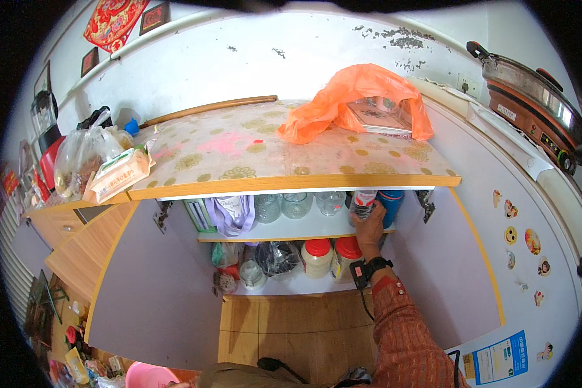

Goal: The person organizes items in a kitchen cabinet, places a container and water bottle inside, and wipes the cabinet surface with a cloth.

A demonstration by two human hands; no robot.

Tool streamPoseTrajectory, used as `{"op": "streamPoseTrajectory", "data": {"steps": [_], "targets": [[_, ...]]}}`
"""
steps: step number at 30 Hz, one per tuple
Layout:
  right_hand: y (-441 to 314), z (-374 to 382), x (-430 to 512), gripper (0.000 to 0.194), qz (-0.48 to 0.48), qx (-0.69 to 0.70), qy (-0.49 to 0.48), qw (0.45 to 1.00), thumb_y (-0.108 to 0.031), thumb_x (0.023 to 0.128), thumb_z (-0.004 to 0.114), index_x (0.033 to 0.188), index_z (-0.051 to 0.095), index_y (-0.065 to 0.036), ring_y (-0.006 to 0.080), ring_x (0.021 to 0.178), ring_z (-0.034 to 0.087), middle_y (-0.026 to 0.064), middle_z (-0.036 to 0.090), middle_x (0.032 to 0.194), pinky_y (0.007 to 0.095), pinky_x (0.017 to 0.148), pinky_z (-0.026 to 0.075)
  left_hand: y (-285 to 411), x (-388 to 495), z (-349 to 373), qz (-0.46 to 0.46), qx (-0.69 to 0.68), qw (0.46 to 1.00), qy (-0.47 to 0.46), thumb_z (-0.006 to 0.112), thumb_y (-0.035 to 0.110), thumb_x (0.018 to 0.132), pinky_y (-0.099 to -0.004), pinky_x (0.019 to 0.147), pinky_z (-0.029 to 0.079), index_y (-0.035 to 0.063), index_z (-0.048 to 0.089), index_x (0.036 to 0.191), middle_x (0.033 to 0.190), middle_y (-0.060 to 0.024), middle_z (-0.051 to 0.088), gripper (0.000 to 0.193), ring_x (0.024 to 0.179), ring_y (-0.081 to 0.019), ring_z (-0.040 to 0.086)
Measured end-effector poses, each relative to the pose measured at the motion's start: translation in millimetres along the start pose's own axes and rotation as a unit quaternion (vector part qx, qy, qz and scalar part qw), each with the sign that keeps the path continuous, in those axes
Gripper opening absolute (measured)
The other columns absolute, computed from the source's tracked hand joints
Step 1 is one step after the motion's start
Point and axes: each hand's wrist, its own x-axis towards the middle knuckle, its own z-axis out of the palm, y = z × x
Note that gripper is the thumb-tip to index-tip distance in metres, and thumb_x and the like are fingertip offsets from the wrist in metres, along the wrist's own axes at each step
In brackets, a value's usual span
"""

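Note:
My right hand (370,224) reaches into the open cabinet and grips a clear plastic bottle (363,200) with a red and white label on the upper shelf. Beside it on the right stands a blue bottle (391,206). To the left on that shelf are glass jars (297,204), a lilac bag (233,213) and a green-edged box (201,215). The lower shelf holds red-lidded jars (317,259), a clamp-lid glass jar (252,275) and a dark item in clear plastic (279,259). My left hand is mostly hidden; only a bit of skin may show at the bottom edge, near the pink basin.
Open cabinet doors (150,286) flank the shelves. On the patterned cabinet top (242,160) lie an orange plastic bag (320,109), a wooden rod (213,110) and a wipes packet (120,175). A pink basin (148,376) sits at lower left. An electric pan (531,102) stands at right.

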Motion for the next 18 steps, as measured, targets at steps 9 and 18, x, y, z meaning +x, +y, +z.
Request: {"op": "streamPoseTrajectory", "data": {"steps": [9, 18], "targets": [[11, -3, 4, 0.078, -0.002, 0.020, 0.014, 1.000, -0.009, 0.066, 0.083, 0.129, 0.037, -0.006, 0.0367, 0.103, 0.056, 0.0196, 0.053, 0.116, 0.0404, 0.089, 0.047, 0, -3, -7, 0.007, 0.018, 1.000, 0.005, 0.060, 0.011, 0.093, -0.0230, 0.072, 0.044, -0.0018, 0.067, 0.101, 0.085, -0.0005, 0.059, 0.017, 0.079, -0.0100, 0.055], [31, 9, 8, 0.067, -0.022, 0.183, -0.020, 0.983, 0.004, 0.070, 0.076, 0.124, 0.037, -0.006, 0.0271, 0.094, 0.058, 0.0149, 0.056, 0.104, 0.0355, 0.081, 0.047, 0, -5, -6, 0.033, 0.015, 0.998, 0.051, 0.057, -0.002, 0.085, -0.0225, 0.067, 0.044, -0.0011, 0.070, 0.092, 0.078, 0.0001, 0.055, 0.015, 0.070, -0.0080, 0.051]]}}
